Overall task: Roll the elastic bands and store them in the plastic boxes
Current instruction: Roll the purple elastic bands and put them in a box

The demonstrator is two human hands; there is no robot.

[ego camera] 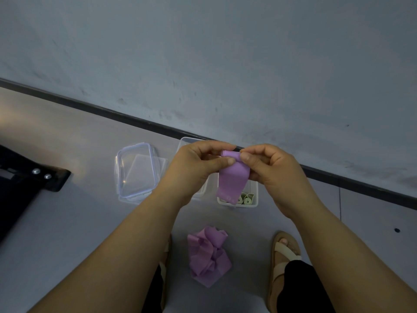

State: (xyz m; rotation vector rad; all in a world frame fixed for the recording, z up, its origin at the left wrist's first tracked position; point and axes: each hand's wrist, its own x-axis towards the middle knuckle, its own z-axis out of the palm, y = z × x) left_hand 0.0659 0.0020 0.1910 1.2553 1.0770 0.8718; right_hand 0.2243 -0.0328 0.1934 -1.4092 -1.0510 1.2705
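A purple elastic band (pixel 232 181) hangs between my hands, its top end curled into a small roll. My left hand (pixel 198 163) pinches the roll from the left and my right hand (pixel 268 166) pinches it from the right. The band's loose tail drops over a clear plastic box (pixel 253 199) that holds pale green rolled bands (pixel 247 199). Another clear box (pixel 187 143) is mostly hidden behind my left hand. On the floor between my feet lies a heap of purple bands (pixel 208 256).
Clear plastic lids (pixel 135 170) lie stacked on the floor to the left of the boxes. A black object with screws (pixel 33 177) sits at far left. A grey wall with a dark baseboard (pixel 361 181) runs behind the boxes. My sandalled right foot (pixel 285 249) is near the heap.
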